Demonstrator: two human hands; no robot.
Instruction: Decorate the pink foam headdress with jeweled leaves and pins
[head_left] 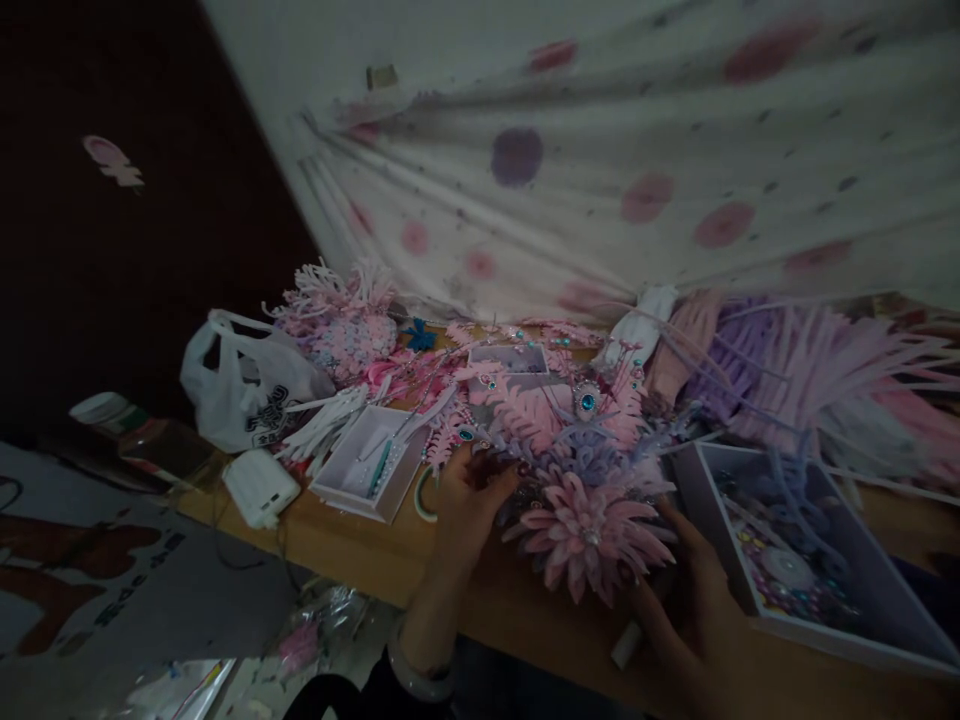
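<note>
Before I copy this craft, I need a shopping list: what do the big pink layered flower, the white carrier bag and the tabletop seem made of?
Big pink layered flower: probably matte craft foam or felt; its cut petals look stiff, without shine. White carrier bag: thin plastic, crinkled and faintly glossy. Tabletop: smooth tan wood or laminate; the dim light leaves it open.

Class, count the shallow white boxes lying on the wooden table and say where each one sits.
3. One box lies left of the left hand, a small one at the back, a large one at right. Others may be hidden under decorations.
</note>
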